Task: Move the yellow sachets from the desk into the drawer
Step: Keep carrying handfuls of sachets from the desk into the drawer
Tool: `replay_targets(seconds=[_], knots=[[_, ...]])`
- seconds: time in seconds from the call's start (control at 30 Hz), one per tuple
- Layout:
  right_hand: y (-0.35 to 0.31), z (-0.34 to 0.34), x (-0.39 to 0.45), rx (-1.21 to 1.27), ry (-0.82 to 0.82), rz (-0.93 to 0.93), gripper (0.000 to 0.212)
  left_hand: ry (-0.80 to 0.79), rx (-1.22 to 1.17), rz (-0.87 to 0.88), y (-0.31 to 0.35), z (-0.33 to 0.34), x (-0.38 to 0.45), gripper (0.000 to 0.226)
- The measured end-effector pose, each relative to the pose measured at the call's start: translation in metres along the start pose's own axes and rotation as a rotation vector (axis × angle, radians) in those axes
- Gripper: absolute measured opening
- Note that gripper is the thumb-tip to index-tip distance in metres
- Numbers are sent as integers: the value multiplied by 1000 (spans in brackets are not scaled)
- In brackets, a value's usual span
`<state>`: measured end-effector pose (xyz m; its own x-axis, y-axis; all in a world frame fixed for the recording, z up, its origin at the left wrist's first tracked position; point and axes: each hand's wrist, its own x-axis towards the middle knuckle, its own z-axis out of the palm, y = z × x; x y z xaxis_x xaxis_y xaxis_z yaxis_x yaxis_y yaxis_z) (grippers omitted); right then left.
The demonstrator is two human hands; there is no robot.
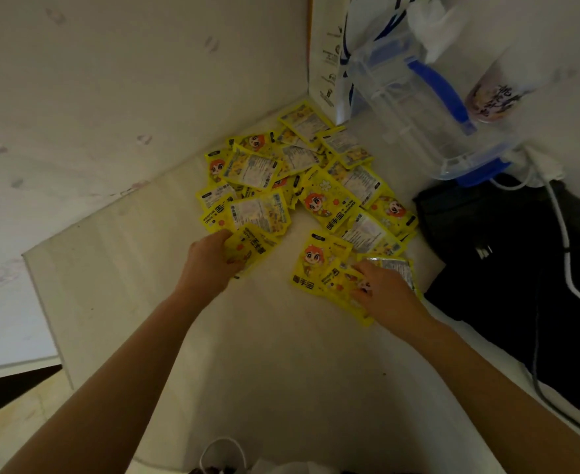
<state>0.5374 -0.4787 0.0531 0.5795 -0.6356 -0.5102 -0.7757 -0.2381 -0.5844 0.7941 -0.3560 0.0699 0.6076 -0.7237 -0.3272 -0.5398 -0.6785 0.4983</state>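
Several yellow sachets [302,186] with a cartoon face lie scattered in a pile on the pale desk [264,354], toward its far corner by the wall. My left hand [210,261] is at the near left edge of the pile, fingers closed on one yellow sachet [247,249]. My right hand [384,292] rests on the near right sachets [319,265], fingers curled over a few of them. No drawer is in view.
A clear plastic container with blue handle and clips [428,107] stands at the back right. A dark bag [507,265] with a white cable [565,254] lies along the right side. A paper bag [326,59] leans in the corner. The desk's left edge [42,309] drops off.
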Motion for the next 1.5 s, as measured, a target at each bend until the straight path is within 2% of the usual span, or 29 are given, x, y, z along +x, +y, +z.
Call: replay_targets(seconds=[0.07,0.13,0.27,0.37,0.5,0.7,1.1,1.17,1.27,1.43,1.5], knots=[[11,-12,1,-52,-2,1,34,-38,37,45,14,-3,18,38],[22,-22,5,-101,-2,-6,35,-70,30,69,25,-3,35,34],[37,-32,16,-255,23,5,38,-124,218,119,30,6,71,56],[44,-31,24,-430,11,14,37,-102,300,150,28,11,86,59],[49,-25,26,-484,27,5,33,-106,358,138,31,15,89,70],[47,-22,20,-470,61,9,36,-59,354,153,29,20,84,67],[43,-29,16,-558,-43,153,45,4,267,132,29,19,70,55],[43,-31,14,-543,-50,161,46,-21,238,103,30,18,68,55],[41,-30,9,-474,-46,173,44,-64,146,13,33,15,63,42],[38,-27,-2,-129,-29,271,36,-71,-6,-6,31,19,49,27],[39,-27,-8,-9,-28,281,37,-47,-54,-36,29,20,41,28]])
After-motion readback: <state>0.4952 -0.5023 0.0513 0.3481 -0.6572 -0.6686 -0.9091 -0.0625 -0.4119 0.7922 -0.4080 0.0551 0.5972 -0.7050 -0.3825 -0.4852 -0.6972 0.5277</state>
